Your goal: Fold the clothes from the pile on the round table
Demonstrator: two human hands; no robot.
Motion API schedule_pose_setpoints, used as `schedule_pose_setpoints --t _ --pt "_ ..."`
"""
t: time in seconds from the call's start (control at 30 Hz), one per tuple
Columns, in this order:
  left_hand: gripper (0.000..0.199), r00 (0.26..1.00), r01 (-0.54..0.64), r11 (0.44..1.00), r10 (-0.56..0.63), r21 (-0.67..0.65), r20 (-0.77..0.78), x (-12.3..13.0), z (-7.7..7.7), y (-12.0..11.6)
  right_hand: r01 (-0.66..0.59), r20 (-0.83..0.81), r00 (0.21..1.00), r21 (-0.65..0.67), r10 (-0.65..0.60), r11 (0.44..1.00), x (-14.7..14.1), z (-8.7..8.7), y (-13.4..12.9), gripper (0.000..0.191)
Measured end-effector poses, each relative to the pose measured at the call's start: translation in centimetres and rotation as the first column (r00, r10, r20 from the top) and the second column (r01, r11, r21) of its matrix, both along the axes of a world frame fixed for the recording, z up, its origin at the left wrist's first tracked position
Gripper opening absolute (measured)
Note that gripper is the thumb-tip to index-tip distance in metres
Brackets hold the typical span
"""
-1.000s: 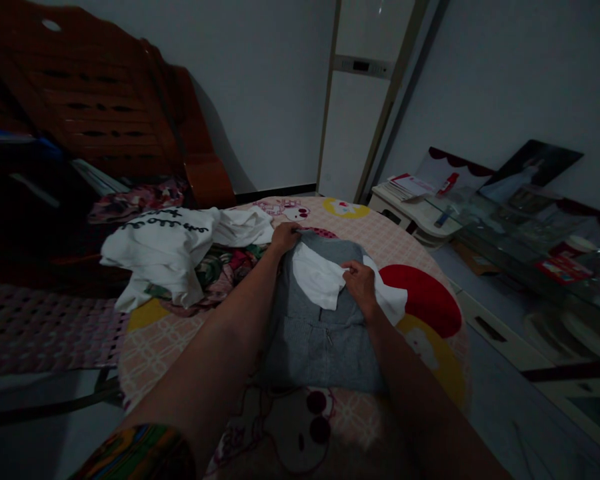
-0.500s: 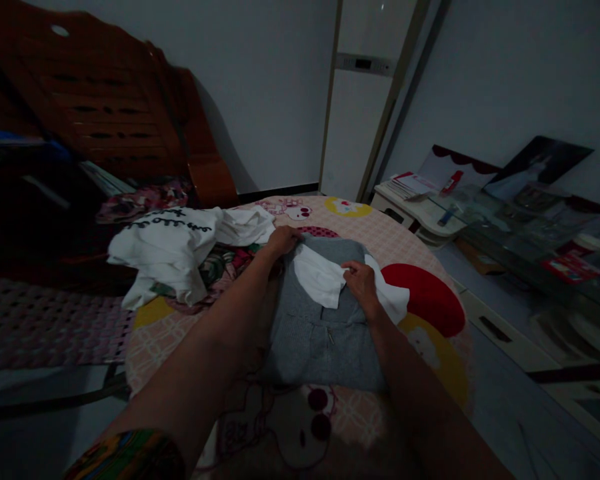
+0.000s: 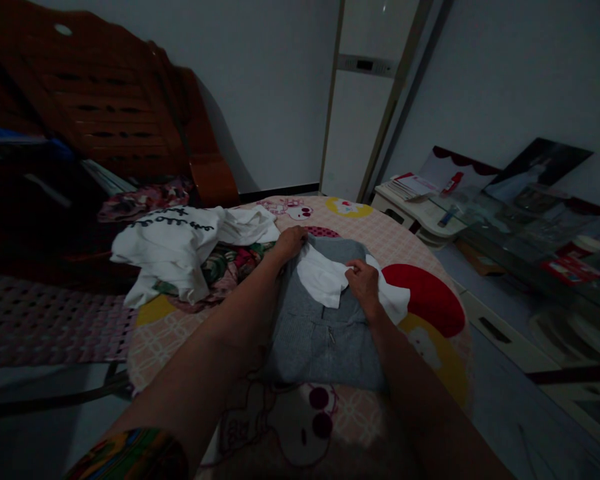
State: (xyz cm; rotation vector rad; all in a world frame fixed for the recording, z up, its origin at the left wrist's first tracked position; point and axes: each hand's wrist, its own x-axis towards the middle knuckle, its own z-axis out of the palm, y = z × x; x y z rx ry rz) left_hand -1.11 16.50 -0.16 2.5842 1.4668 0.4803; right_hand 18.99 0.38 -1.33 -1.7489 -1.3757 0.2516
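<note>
Grey knitted garment with a short front zip (image 3: 305,340) lies flat on the round table with a pink checked, cartoon-printed cover (image 3: 155,343), its body smoothed into a compact shape, its lower edge fairly straight. Part of the arranging looks done: one soft white cloth piece (image 3: 320,277) lies across the upper front, slightly rumpled, while a second white cloth piece (image 3: 394,299) sticks out past the right side and remains to be brought in line. The left hand (image 3: 291,241) has its fingers closed on the upper left corner, though which layer they grip I cannot tell; the right hand (image 3: 364,283) pinches the free end of the first white piece between thumb and fingers. Beside the left forearm, a crumpled white top with black lettering (image 3: 165,247) sits loose over dark floral clothing (image 3: 225,270), neither of them put in order. As for containers, a red-and-white cup (image 3: 580,248) stands by a red printed packet (image 3: 573,270) at the glass shelf on the right, and what is inside either cannot be seen
</note>
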Motion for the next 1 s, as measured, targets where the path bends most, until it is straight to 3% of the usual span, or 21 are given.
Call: schedule_pose_setpoints --t 0.13,0.3,0.43,0.6,0.7,0.83,1.0 --pt "0.034 0.994 0.039 0.999 -0.042 0.031 0.097 0.3 -1.1 -0.6 0.027 0.026 0.999 0.019 -0.027 0.999 0.0 0.1 0.1 0.031" --pt "0.031 0.98 -0.033 0.992 0.009 0.12 0.198 0.0 -1.5 -1.6 0.063 0.094 0.993 0.027 -0.065 0.998 -0.2 0.0 0.0 0.03" --pt "0.028 0.993 0.008 0.999 -0.014 0.048 0.117 0.2 -2.0 -2.0 0.128 0.249 0.964 -0.132 -0.092 0.983 -0.4 0.2 -0.1 0.03" --pt "0.043 0.986 -0.035 0.998 0.026 0.047 0.167 0.0 -1.9 -2.6 0.127 0.396 0.918 -0.322 0.012 0.938 -0.6 0.3 -0.2 0.031" --pt "0.04 0.985 -0.03 0.998 0.02 0.059 0.173 -0.7 -1.9 -3.5 0.137 0.475 0.878 -0.362 0.056 0.922 -0.8 0.3 -0.2 0.031" --pt "0.038 0.995 0.076 0.997 -0.078 0.032 0.064 -1.2 -2.8 -4.6 0.14 0.549 0.829 -0.38 0.102 0.914 -1.0 0.3 -0.4 0.032" --pt "0.043 0.996 0.073 0.997 -0.074 0.016 0.048 -1.1 -3.0 -5.2 0.155 0.545 0.833 -0.395 0.095 0.906 -1.1 0.6 -0.6 0.032"
